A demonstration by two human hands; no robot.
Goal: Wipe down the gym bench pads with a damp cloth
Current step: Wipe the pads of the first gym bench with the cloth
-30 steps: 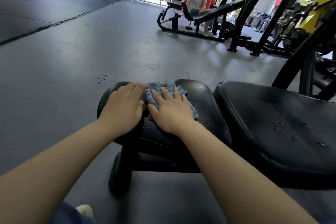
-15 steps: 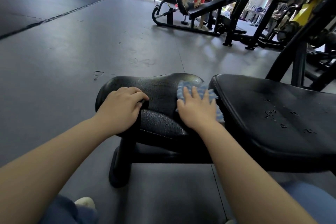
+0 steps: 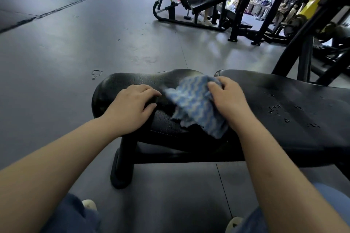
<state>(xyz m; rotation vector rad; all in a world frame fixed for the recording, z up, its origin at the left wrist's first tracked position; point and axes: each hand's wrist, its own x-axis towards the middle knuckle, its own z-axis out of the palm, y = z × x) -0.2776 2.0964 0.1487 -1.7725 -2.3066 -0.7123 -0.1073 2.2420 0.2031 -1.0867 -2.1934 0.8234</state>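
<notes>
A black bench has a small seat pad (image 3: pixel 123 83) on the left and a long back pad (image 3: pixel 295 96) on the right, the long one beaded with water drops. My left hand (image 3: pixel 130 108) rests on the near side of the seat pad, fingers curled over its surface. My right hand (image 3: pixel 229 98) grips a blue and white patterned cloth (image 3: pixel 195 106) at the gap between the two pads. The cloth is bunched and lifted, hanging down over the seat pad's right end.
The bench stands on a black frame and foot (image 3: pixel 121 168) over grey rubber flooring. A person sits on another bench (image 3: pixel 208 4) at the back. Black and yellow machines (image 3: pixel 318 11) stand at the right. My knees and shoes show at the bottom.
My right hand slid the cloth rightward across the seat pad to the gap, then gathered it up from flat into a bunched grip. My left hand stayed on the pad.
</notes>
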